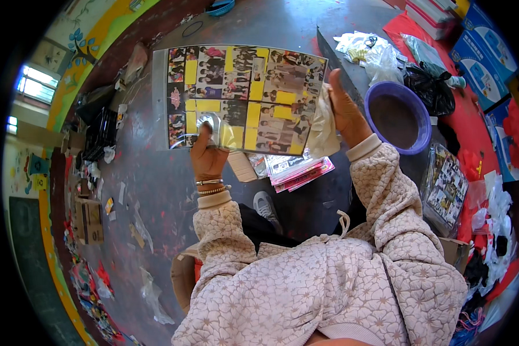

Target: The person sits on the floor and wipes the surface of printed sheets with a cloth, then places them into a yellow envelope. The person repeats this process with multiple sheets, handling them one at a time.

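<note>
A glossy sheet of small photos and yellow blocks (259,86), in a clear plastic cover, is held up in front of me. My left hand (207,158) grips its lower edge, thumb on the front and the other fingers hidden behind it. At the right edge, my right hand (346,109) has its thumb pointing up and a crumpled off-white cloth (324,130) in its grasp. The cloth lies against the sheet's edge; whether the right fingers also grip the sheet is hidden. Below, a stack of printed sheets with pink edges (299,172) lies on the floor beside a brown cardboard piece (242,166).
A purple basin (425,118) stands at right, near a black plastic bag (427,86) and white plastic bags (380,60). Further right are blue boxes (481,57) and a packaged photo sheet stack (444,187). Cardboard boxes (89,221) and scraps line the left wall.
</note>
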Tool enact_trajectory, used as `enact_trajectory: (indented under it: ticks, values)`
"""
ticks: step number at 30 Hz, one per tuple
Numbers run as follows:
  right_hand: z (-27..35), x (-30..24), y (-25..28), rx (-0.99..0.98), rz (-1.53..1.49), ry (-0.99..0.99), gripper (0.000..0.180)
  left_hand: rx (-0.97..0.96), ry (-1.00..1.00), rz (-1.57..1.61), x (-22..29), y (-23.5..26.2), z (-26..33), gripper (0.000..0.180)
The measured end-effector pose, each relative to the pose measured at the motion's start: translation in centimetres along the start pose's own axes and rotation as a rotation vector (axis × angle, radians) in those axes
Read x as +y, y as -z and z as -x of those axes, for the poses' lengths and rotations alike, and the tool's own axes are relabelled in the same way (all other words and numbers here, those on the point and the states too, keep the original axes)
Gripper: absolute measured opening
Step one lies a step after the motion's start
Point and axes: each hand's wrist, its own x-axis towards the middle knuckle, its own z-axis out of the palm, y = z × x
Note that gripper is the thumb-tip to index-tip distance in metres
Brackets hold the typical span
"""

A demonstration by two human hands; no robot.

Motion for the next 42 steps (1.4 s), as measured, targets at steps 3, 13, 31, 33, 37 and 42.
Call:
enact_trajectory:
  ticks: [3, 13, 31, 33, 37, 42]
  values:
    - [0.3, -1.0, 0.0, -0.028, 0.069, -0.024, 0.065, 0.047, -0.015, -0.051, -0.1, 0.7, -0.3, 0.023]
    - [-0.8, 0.4, -0.3, 0.26, 0.656, 0.294, 0.021, -0.138, -0.144, -0.043, 0.1, 0.9, -0.3, 0.055]
    - [-1.7, 5.7, 0.9, 0.468, 0.197, 0.187, 0.023, -0.198, -0.042, 0.031, -3.6, 1.3, -0.4, 0.052]
    - [-1.4, 6.9, 0.2, 0.458, 0.201, 0.173, 0.023, -0.083, 0.041, 0.134, -3.0, 1.2, -0.3, 0.042]
    - [-0.2, 7.4, -0.8, 0.372, 0.307, 0.118, 0.023, 0.063, -0.067, 0.043, -2.5, 1.4, -0.6, 0.03]
    - [0.6, 7.8, -0.4, 0.314, 0.546, 0.14, 0.016, 0.029, -0.058, 0.077, -2.1, -0.9, 0.3, 0.034]
